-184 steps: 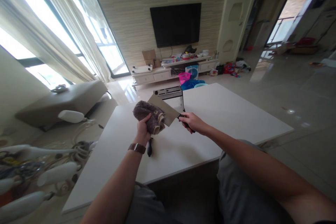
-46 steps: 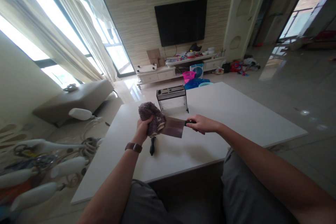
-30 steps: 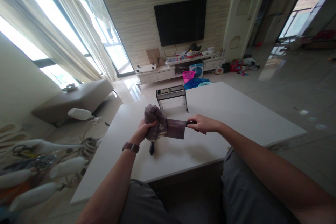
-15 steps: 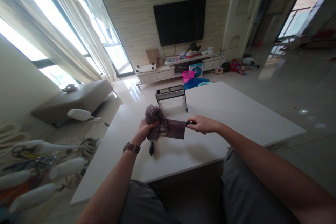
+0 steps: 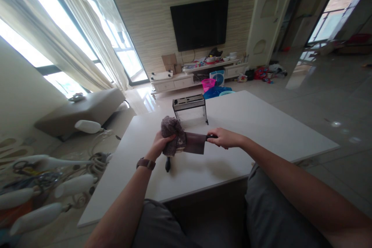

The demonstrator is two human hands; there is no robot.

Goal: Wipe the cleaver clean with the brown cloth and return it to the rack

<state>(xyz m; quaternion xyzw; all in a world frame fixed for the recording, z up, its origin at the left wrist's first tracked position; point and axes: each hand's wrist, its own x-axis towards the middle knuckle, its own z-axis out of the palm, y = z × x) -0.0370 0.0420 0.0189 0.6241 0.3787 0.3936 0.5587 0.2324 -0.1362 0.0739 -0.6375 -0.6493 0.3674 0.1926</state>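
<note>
A cleaver [image 5: 195,143] is held level above the white table [image 5: 250,120], its broad blade pointing left. My right hand [image 5: 223,138] is closed around its black handle. A bunched grey-brown cloth [image 5: 172,133] wraps the far end of the blade, and my left hand [image 5: 159,142] grips it with the thumb on top. Below the cloth a black handle [image 5: 167,164] shows on the table; whatever it belongs to is hidden. Just behind the cloth stands a knife block [image 5: 189,110] with a slotted dark top and clear sides.
Left of the table lies a white lamp fixture [image 5: 75,186] with several bulb-like shades and coiled tubing. Beyond the table's far edge are a pink basket [image 5: 208,84] and a blue basin [image 5: 216,92] on the floor. A low cabinet [image 5: 171,84] stands under the television [image 5: 200,23].
</note>
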